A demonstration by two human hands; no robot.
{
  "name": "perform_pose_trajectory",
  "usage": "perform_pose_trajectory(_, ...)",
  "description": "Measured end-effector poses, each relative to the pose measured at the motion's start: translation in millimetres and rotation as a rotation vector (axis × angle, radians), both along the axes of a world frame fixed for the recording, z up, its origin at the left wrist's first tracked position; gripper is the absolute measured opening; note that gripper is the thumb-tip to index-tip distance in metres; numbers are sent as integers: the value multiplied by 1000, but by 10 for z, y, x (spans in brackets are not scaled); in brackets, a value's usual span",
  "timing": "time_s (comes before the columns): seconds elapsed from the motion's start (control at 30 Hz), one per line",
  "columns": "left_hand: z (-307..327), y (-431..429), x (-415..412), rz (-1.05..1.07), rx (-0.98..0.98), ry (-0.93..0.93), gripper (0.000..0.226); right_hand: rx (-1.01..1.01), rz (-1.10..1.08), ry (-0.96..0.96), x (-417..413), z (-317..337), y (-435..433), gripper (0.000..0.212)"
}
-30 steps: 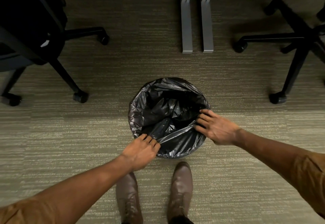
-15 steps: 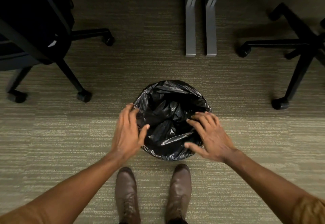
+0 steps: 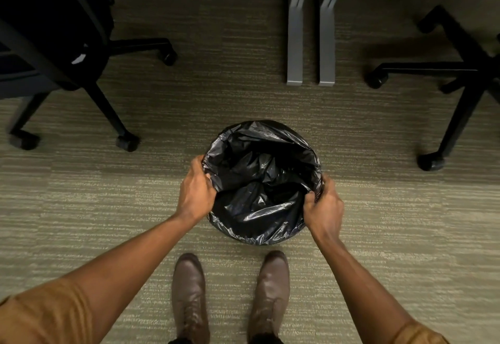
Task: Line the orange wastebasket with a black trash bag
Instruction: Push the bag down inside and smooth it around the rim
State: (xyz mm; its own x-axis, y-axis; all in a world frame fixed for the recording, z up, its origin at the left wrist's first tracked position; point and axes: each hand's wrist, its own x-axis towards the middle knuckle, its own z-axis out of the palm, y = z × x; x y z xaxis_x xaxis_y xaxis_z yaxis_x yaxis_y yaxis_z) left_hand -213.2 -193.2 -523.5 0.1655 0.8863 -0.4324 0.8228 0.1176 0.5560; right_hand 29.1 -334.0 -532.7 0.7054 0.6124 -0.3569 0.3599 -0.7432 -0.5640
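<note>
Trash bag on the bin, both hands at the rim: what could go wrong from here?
1. Both the left hand and the right hand grip the black trash bag at opposite sides of the rim; pulling hard could tear the thin film.
2. The bag sags loose and crumpled inside, so the folded edge may slip back in once released.
3. The wastebasket is fully hidden under the bag, and could tip towards the brown shoes.

the trash bag (image 3: pixel 259 181) is glossy black. the carpet (image 3: pixel 108 208) is olive with pale streaks. the shoes (image 3: pixel 189 297) are brown, the sleeves (image 3: pixel 48 316) ochre.
</note>
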Motion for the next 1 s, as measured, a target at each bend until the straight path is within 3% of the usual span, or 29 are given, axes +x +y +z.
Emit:
perform_pose_trajectory(0.03,-14,-2,-12,-7,2,1,72,-25,51,-41,5,-11,-6,69)
perform_pose_trajectory(0.1,-45,1,-34,-8,7,-3,75,-108,279,-326,-8,0,-8,83)
perform_pose_trajectory(0.17,-80,-12,-42,-4,9,-5,76,-22,610,-530,-77,40,7,81)
perform_pose_trajectory(0.23,-93,-21,-41,-14,21,-8,75,12,922,-535,-179,47,45,69)
perform_pose_trajectory(0.3,-113,-19,-40,-24,40,-21,74,-214,1118,-443,-257,21,112,74)
perform_pose_trajectory(0.43,-151,-27,-29,3,48,-28,62,-732,1219,-340,-247,-121,305,95)
perform_pose_trajectory(0.53,-183,-28,-37,85,-75,-91,53,-918,1277,-350,-255,-151,392,95)
perform_pose_trajectory(0.63,-194,-7,-62,277,-289,-221,82,-812,1249,-362,-283,-104,381,83)
perform_pose_trajectory(0.73,-235,3,-109,474,-625,-720,101,-460,1060,-421,-287,21,286,62)
perform_pose_trajectory(0.8,-247,24,-159,608,-791,-926,114,-276,876,-494,-269,80,160,51)
perform_pose_trajectory(0.93,-321,11,-158,770,-882,-971,123,-11,499,-510,-186,57,-142,41)
perform_pose_trajectory(1.0,-351,-12,-121,864,-853,-984,105,112,378,-479,-178,19,-275,40)
